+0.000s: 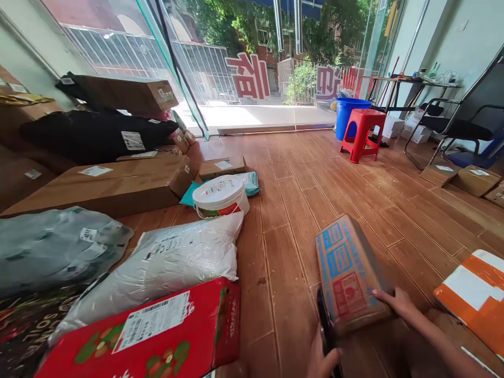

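Right hand [397,302] grips the near right corner of the box [348,273], fingers curled over its top edge; box sits on the floor [291,210] at 5 o'clock in view, blue/red print facing up. Left hand [323,362] at 6 o'clock is closed round a dark device [326,331], pressed vs the box's near left edge; can't tell what it is exactly. To do this well, I'd say: keep the box steady w/ the right hand, printed face up, device square to it. Red carton [157,336] at 8, white bag [173,257] at 9, tub [220,197] at 10, orange parcel [478,294] at 3.
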`<action>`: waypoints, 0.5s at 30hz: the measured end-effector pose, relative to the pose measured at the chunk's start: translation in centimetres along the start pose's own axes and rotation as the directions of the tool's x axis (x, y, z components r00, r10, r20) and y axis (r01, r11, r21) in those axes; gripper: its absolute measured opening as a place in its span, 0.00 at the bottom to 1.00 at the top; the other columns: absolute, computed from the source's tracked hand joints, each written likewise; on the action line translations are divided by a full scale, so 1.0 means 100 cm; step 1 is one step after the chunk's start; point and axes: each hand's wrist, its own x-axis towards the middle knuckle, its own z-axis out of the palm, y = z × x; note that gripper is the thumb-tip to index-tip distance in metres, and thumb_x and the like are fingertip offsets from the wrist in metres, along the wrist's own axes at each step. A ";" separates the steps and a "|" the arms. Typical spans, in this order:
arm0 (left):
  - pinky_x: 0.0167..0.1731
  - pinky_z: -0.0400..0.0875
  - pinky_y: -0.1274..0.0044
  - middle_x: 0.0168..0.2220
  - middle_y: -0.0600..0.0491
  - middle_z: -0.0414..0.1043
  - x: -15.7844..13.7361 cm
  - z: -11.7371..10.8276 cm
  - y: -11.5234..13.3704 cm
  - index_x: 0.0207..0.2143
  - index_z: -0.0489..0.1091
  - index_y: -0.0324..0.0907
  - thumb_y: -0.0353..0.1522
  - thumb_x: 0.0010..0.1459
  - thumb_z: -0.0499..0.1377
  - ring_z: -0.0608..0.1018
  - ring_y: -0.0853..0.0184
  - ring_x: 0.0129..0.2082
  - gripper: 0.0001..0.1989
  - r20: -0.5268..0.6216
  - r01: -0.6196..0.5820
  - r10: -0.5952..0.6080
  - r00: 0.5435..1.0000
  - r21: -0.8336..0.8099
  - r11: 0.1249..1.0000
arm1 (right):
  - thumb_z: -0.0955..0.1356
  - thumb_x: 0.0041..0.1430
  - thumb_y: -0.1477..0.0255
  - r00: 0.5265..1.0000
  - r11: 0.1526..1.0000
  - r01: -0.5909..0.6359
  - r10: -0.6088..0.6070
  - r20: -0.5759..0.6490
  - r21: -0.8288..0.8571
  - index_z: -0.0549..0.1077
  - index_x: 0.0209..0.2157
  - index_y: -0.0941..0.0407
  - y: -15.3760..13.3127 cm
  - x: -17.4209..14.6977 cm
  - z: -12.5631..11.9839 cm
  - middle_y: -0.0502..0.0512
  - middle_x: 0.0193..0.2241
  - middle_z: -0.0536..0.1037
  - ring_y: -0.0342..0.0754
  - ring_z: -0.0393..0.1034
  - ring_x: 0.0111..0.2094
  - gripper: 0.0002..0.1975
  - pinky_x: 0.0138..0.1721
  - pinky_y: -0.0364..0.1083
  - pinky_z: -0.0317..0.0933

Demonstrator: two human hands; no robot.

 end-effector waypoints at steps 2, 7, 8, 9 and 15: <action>0.68 0.54 0.60 0.64 0.43 0.67 -0.002 0.016 -0.012 0.67 0.62 0.40 0.55 0.45 0.59 0.59 0.41 0.69 0.50 0.053 0.026 -0.018 0.998 -0.153 0.988 | 0.82 0.17 0.62 0.958 0.937 0.207 -0.253 -0.137 -0.282 0.72 0.35 0.56 -0.009 -0.011 0.006 0.74 0.45 0.74 0.83 0.58 0.60 0.36 0.63 0.68 0.52; 0.69 0.53 0.58 0.65 0.46 0.67 -0.014 0.047 -0.021 0.63 0.69 0.43 0.62 0.38 0.63 0.57 0.39 0.70 0.53 0.079 -0.007 0.035 0.996 -0.329 0.944 | 0.83 0.18 0.68 0.807 0.755 0.514 -0.586 -0.068 -0.407 0.69 0.48 0.60 0.000 -0.051 0.042 0.67 0.46 0.67 0.79 0.59 0.54 0.48 0.60 0.68 0.53; 0.69 0.54 0.58 0.64 0.47 0.68 -0.020 0.047 -0.020 0.62 0.70 0.44 0.62 0.37 0.65 0.57 0.38 0.70 0.53 0.044 -0.027 0.044 0.998 -0.333 0.942 | 0.83 0.18 0.68 0.801 0.750 0.530 -0.596 -0.057 -0.396 0.70 0.49 0.59 0.002 -0.058 0.047 0.66 0.45 0.66 0.79 0.59 0.54 0.49 0.59 0.68 0.53; 0.69 0.54 0.57 0.64 0.47 0.69 -0.026 0.043 -0.019 0.61 0.71 0.46 0.62 0.35 0.66 0.57 0.38 0.70 0.52 -0.004 -0.055 0.057 0.998 -0.345 0.937 | 0.83 0.17 0.69 0.801 0.752 0.534 -0.596 -0.054 -0.388 0.70 0.49 0.58 0.005 -0.064 0.051 0.66 0.45 0.66 0.79 0.59 0.54 0.49 0.60 0.68 0.52; 0.70 0.39 0.53 0.58 0.49 0.75 -0.050 -0.012 0.018 0.43 0.78 0.50 0.51 0.37 0.72 0.48 0.41 0.72 0.30 -0.472 -0.222 -0.015 0.881 -0.441 0.870 | 0.82 0.27 0.68 0.734 0.581 0.554 -0.678 0.021 -0.596 0.66 0.56 0.65 0.019 -0.085 0.070 0.70 0.48 0.71 0.73 0.64 0.51 0.51 0.59 0.67 0.57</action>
